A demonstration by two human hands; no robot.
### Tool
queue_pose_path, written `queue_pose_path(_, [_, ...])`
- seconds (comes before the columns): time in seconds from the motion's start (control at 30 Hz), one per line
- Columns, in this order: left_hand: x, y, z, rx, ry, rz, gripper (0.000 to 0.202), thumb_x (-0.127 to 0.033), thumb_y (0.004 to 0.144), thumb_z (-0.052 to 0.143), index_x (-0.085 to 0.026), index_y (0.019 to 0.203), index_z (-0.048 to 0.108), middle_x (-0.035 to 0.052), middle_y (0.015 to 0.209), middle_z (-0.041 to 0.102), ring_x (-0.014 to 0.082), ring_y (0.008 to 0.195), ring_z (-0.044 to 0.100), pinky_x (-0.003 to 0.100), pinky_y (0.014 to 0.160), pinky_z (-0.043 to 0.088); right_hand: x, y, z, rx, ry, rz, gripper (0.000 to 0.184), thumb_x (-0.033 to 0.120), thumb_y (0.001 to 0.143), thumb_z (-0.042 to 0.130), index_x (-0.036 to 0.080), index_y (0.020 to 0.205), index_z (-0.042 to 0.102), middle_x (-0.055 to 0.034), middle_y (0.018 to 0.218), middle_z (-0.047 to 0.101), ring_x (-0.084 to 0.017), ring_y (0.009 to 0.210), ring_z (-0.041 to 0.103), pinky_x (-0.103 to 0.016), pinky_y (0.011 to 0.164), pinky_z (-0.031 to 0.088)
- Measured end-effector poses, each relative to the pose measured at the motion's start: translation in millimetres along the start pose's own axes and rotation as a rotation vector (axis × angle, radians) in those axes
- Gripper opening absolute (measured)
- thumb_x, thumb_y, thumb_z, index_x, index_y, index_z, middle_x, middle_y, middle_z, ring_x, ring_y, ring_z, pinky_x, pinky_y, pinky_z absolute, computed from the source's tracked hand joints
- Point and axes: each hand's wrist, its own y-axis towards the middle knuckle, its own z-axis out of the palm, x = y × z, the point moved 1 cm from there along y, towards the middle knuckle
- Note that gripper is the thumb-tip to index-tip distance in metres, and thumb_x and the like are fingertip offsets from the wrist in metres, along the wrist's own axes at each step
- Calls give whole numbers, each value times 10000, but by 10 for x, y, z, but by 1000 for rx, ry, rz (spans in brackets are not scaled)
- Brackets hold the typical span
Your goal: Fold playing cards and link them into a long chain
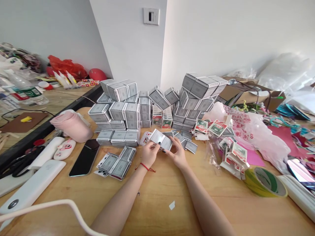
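Observation:
Between my two hands, over the middle of the table, are grey-backed playing cards joined side by side. My left hand pinches their left part with the thumb on top. My right hand grips the right end between thumb and fingers. A few loose cards lie just beyond my right hand, and a face-up card shows beside my left. To the left rests a pile of interlocked cards. Behind stand stacked card blocks on the left and more card blocks on the right.
A phone, a white power strip and a pink rolled pouch lie left. On the right are opened card boxes, a yellow-green tape roll and a plastic bag. A pale cable crosses the front left.

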Motion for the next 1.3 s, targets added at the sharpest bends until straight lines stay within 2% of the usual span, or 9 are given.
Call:
queue_pose_path(0.13, [88,73,-35,-148,-289,-226,236,-370,672,586,-144,607,565,25,579,607,137,527,573,250,491,475,-133,17,-3,-143,161,176,433,410,689,594,179,1055,576,-115,1076,560,-217,826,594,-388,728,496])
queue_pose_path(0.2, [107,98,-49,-211,-387,-289,253,-377,640,613,-130,621,562,28,573,611,144,546,594,256,515,486,-177,28,-5,-195,241,226,492,395,678,602,182,1114,520,-98,963,607,-210,749,601,-387,662,513])
queue_pose_path(0.3, [119,120,-58,-254,-465,-334,268,-373,613,635,-117,630,557,34,585,620,143,577,613,265,567,499,-199,45,-9,-212,356,255,599,381,660,617,184,1193,429,-85,961,612,-218,779,603,-382,628,527])
queue_pose_path(0.53, [140,120,-43,-237,-483,-339,254,-351,599,651,-117,617,556,23,579,612,144,584,615,270,574,506,-207,56,-14,-215,442,311,392,397,655,625,202,969,496,-56,977,605,-201,755,616,-404,711,517])
queue_pose_path(0.73, [135,100,-31,-172,-431,-326,242,-348,617,636,-115,617,568,26,581,620,142,567,609,272,572,505,-179,37,35,-78,455,332,339,418,667,611,197,889,480,-39,833,626,-207,689,628,-334,563,511])
queue_pose_path(0.83, [130,104,-40,-197,-441,-328,251,-355,613,639,-117,609,561,23,574,614,142,562,607,271,566,504,-188,44,16,-138,430,350,351,446,672,593,201,890,468,-36,818,619,-205,666,624,-301,490,486])
queue_pose_path(0.97, [127,114,-45,-216,-453,-330,256,-356,610,643,-115,604,558,18,559,602,139,552,602,264,552,500,-204,59,-11,-201,460,377,356,440,652,613,204,874,464,-30,833,608,-191,663,615,-295,498,488])
queue_pose_path(1.2, [136,105,-42,-197,-450,-316,244,-346,605,651,-117,611,567,21,569,609,144,557,601,261,544,494,-92,35,32,-50,558,385,312,397,676,611,211,860,442,-3,728,612,-158,552,594,-281,484,482])
queue_pose_path(1.3, [141,106,-49,-200,-462,-318,247,-351,603,653,-119,603,566,21,567,607,142,544,594,265,538,491,-68,30,22,27,560,379,291,399,699,582,208,862,435,15,602,593,-149,485,571,-265,449,461])
